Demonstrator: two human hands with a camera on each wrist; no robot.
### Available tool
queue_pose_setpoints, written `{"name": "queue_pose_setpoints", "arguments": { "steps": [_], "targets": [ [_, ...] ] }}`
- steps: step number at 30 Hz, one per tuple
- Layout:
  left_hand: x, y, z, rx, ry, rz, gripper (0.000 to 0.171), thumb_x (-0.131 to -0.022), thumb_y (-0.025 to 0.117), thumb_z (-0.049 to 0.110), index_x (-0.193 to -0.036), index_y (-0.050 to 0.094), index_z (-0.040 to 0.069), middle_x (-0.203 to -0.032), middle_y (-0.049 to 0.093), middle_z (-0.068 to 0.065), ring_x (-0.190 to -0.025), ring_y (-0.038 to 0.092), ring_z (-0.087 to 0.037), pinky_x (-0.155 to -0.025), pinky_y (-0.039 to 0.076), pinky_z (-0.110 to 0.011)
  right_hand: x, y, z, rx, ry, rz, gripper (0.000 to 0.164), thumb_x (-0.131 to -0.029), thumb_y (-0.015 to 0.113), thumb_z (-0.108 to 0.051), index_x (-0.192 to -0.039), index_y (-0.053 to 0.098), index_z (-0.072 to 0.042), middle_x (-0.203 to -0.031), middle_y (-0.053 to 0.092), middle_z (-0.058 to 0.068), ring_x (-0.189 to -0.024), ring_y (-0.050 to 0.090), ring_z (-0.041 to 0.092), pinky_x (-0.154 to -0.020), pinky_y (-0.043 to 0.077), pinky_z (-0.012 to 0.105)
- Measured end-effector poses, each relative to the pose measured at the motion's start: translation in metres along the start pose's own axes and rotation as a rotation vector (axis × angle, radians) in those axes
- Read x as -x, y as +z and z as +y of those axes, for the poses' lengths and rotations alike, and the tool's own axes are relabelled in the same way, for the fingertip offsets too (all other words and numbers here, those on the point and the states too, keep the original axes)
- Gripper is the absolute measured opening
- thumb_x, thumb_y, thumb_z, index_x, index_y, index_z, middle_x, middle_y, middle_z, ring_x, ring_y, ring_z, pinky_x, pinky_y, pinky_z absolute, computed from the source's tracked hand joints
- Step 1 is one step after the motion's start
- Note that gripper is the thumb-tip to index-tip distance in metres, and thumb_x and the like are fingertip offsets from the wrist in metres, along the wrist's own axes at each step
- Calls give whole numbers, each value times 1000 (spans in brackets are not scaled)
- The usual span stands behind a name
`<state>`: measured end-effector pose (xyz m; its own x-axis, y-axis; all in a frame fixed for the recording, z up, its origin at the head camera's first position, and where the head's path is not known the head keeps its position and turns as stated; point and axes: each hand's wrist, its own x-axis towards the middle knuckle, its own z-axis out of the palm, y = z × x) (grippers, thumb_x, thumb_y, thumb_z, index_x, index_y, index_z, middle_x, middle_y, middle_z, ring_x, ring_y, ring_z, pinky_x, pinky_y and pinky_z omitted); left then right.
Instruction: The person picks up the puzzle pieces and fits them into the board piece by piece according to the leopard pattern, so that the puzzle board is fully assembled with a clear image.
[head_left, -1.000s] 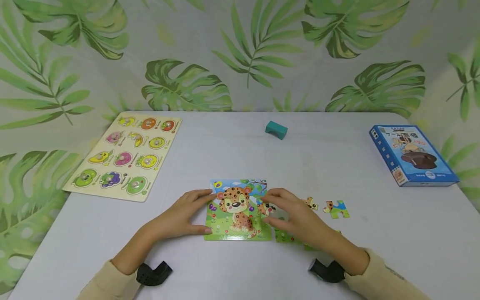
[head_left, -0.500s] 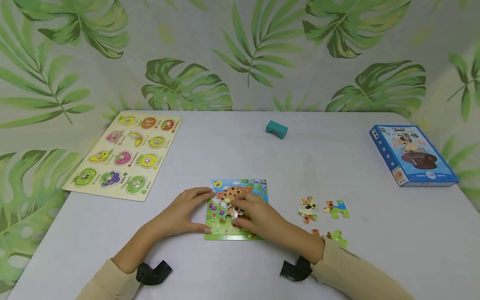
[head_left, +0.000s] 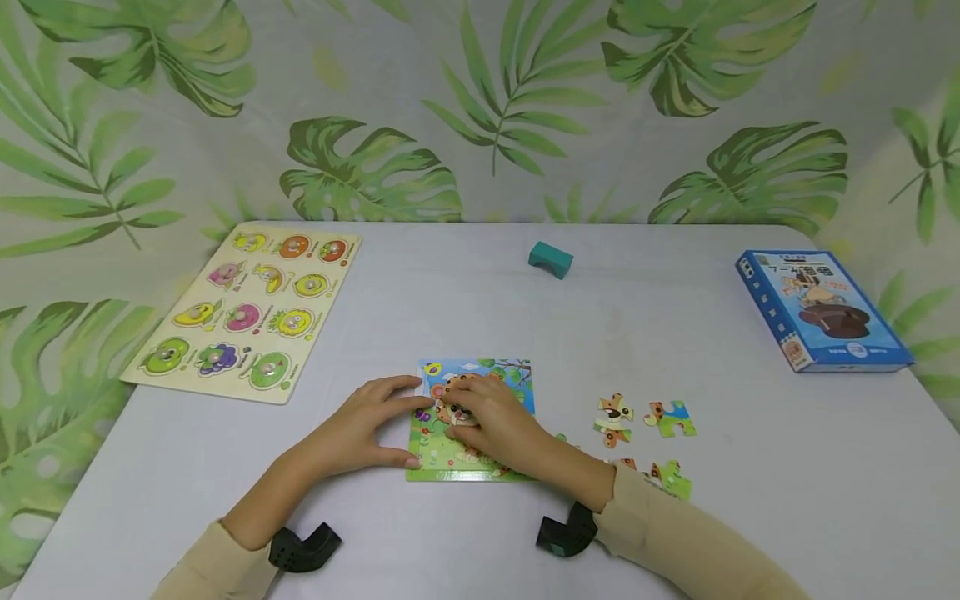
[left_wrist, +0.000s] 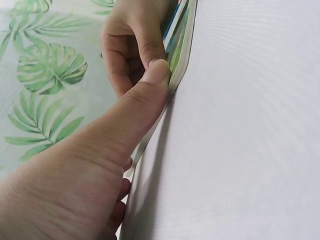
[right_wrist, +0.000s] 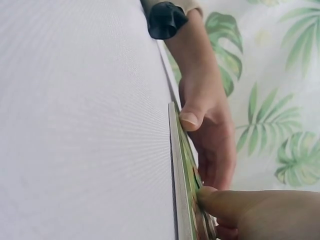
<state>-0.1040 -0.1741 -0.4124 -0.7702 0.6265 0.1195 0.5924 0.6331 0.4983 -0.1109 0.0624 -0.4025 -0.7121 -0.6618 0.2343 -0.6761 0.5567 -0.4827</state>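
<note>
My left hand [head_left: 360,429] rests at the left side of a square leopard puzzle board [head_left: 433,454], its thumb on the lower left edge and its fingertips on the upper left. Over the middle of the board, my right hand [head_left: 498,425] pinches a jigsaw piece [head_left: 459,417] between thumb and fingers, close against the leopard picture. The hand covers most of that piece and part of the picture. In the left wrist view the left thumb [left_wrist: 157,72] lies along the board's rim. The right wrist view has the right thumb [right_wrist: 207,195] low over the board.
Right of the board lie several loose jigsaw pieces [head_left: 671,418], some partly behind the right forearm. A fruit peg puzzle [head_left: 255,342] lies at the left. Farther back are a teal arched block [head_left: 551,259] and a blue box [head_left: 828,312] at the right.
The right hand has carried the jigsaw piece from the board's right side leftward onto its middle, then slightly farther left. The left hand stays at the left edge.
</note>
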Motion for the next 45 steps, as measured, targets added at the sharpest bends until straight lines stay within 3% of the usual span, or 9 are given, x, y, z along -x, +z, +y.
{"name": "queue_pose_setpoints", "arguments": {
  "steps": [3, 9, 17, 21, 25, 29, 36, 45],
  "targets": [
    [1, 0, -1, -7, 5, 1, 72, -67, 64, 62, -128, 52, 27, -136, 36, -4, -123, 32, -26, -97, 26, -49, -1, 2, 1, -9, 22, 17, 42, -78, 70, -25, -116, 61, -9, -113, 56, 3, -108, 46, 18, -94, 32, 38],
    [3, -3, 1, -1, -4, -21, 75, -65, 65, 63, -129, 50, 27, -138, 34, -3, -125, 30, -25, -98, 26, -47, 1, 1, 0, 39, 62, 21, 42, -78, 69, -35, -113, 64, -12, -118, 53, 5, -113, 42, 21, -95, 29, 45],
    [4, -5, 3, 2, -24, -62, 81, -63, 65, 66, -132, 46, 28, -141, 29, -1, -127, 26, -22, -100, 25, -45, 10, -10, -9, 85, 83, -187, 63, -86, 51, -50, -136, 41, -12, -141, 29, 10, -130, 18, 33, -101, 10, 56],
    [5, -5, 3, -2, -29, -63, 81, -63, 64, 67, -132, 46, 27, -141, 29, -1, -127, 26, -22, -100, 25, -44, 14, -16, -10, -32, 97, -219, 67, -87, 53, -46, -140, 32, -12, -144, 23, 9, -132, 13, 31, -101, 2, 57],
    [6, -4, 2, 1, -32, -59, 82, -62, 64, 67, -132, 47, 27, -141, 30, -1, -127, 26, -21, -100, 24, -44, 20, -33, -11, -166, 119, -159, 68, -85, 60, -38, -140, 30, -11, -142, 29, 5, -132, 18, 20, -102, -2, 54],
    [5, -3, 2, 1, -27, -53, 82, -62, 64, 68, -131, 47, 27, -141, 30, -2, -127, 26, -22, -100, 24, -44, 35, -56, -6, -182, 140, -86, 71, -82, 66, -32, -139, 28, -15, -140, 31, 2, -130, 21, 16, -105, 2, 48],
    [4, -3, 3, 4, -33, -57, 83, -62, 64, 67, -132, 47, 26, -141, 29, -3, -127, 26, -23, -101, 23, -45, 77, -91, 9, -236, 280, 42, 77, -78, 68, -34, -140, 24, -24, -142, 25, -3, -129, 22, 19, -95, 32, 50],
    [3, -3, 5, 5, -39, -64, 82, -62, 65, 66, -132, 48, 25, -141, 29, -3, -127, 25, -24, -101, 23, -45, 116, -100, 33, -212, 364, 156, 76, -78, 70, -27, -139, 28, -14, -139, 28, 9, -125, 27, 32, -90, 30, 60]
  ]
}}
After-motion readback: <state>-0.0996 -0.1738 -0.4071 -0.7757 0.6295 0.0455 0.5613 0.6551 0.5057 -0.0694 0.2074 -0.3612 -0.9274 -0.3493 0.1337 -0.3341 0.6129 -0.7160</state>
